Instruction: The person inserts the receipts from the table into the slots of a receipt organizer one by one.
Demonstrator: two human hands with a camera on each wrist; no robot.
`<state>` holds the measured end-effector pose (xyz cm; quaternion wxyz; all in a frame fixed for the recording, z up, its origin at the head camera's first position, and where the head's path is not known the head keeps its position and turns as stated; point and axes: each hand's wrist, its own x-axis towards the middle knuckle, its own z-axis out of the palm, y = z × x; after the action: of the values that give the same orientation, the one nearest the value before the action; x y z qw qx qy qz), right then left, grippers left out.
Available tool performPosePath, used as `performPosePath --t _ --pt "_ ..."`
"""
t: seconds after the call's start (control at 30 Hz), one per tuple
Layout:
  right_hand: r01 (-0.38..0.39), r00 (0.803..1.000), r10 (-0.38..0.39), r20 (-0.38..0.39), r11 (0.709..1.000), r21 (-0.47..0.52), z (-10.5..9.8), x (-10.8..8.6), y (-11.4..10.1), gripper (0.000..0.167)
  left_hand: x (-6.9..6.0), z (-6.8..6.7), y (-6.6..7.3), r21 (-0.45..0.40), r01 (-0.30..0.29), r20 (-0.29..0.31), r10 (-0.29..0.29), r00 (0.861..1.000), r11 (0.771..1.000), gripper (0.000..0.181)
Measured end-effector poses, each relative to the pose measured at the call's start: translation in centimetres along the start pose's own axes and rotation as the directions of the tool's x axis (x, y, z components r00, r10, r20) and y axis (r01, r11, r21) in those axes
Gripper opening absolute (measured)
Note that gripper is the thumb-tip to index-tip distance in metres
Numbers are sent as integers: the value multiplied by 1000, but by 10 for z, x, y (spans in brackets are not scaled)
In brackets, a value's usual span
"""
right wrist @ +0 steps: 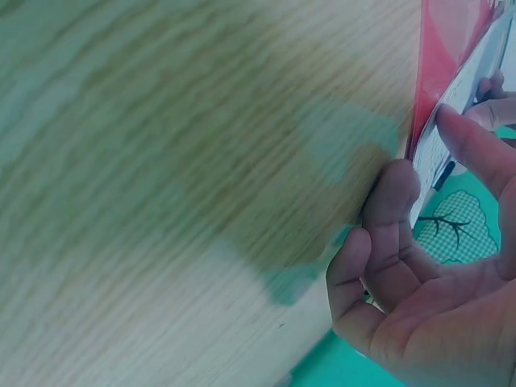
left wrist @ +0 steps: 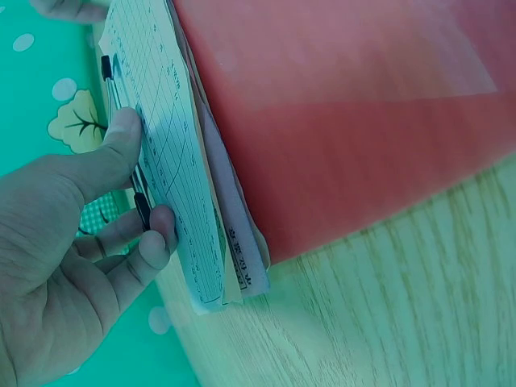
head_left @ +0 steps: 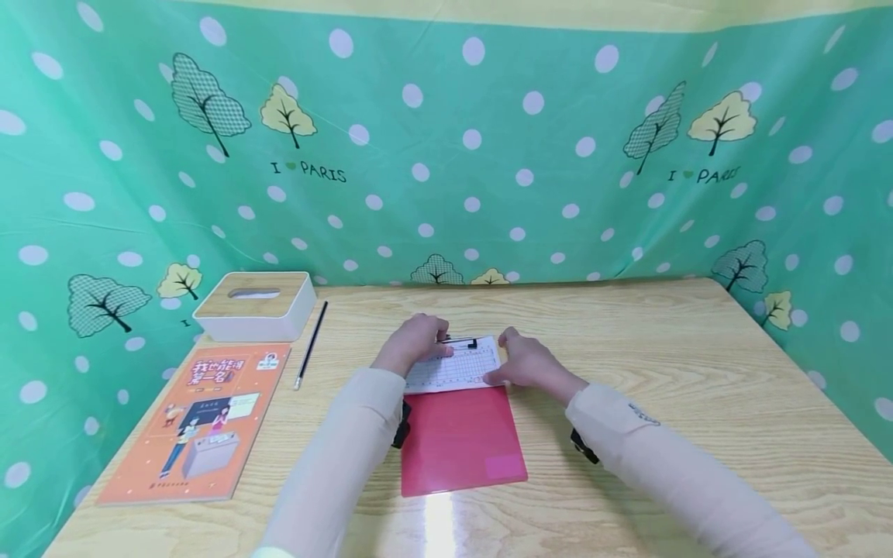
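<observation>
A pad of printed forms (head_left: 456, 370) with a ruled white top sheet lies at the upper end of a flat red plastic board (head_left: 460, 442), seemingly a clipboard. Along the pad's far edge runs a thin metal clip (left wrist: 139, 181) with black ends. My left hand (head_left: 418, 341) is at this edge, its thumb and curled fingers pinching the clip. With thumb on top and fingers at the side, my right hand (head_left: 526, 363) grips the pad's right edge. Layered sheets show at the pad's side in the left wrist view.
An orange book (head_left: 202, 422) lies at the left of the wooden table (head_left: 628, 333). Behind it stands a white tissue box (head_left: 296, 306) with a wood-look lid. A dark pencil (head_left: 311, 345) lies beside them. A green dotted curtain (head_left: 446, 194) hangs along the back.
</observation>
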<state>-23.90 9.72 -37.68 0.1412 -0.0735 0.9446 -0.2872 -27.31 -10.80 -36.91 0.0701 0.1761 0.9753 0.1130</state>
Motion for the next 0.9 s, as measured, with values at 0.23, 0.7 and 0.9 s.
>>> performPosePath --t 0.23,0.7,0.9 --pt "104 994 -107 -14 982 -160 3 -2 -1 71 0 -1 0 3 3 5 -3 1000 1000 26" --pt "157 986 -166 1 931 -330 10 -8 -4 53 -1 0 1 -7 6 7 -6 1000 1000 24" --pt "152 984 -174 -29 921 -358 15 -9 -6 55 0 1 1 59 -25 -11 26 1000 998 22"
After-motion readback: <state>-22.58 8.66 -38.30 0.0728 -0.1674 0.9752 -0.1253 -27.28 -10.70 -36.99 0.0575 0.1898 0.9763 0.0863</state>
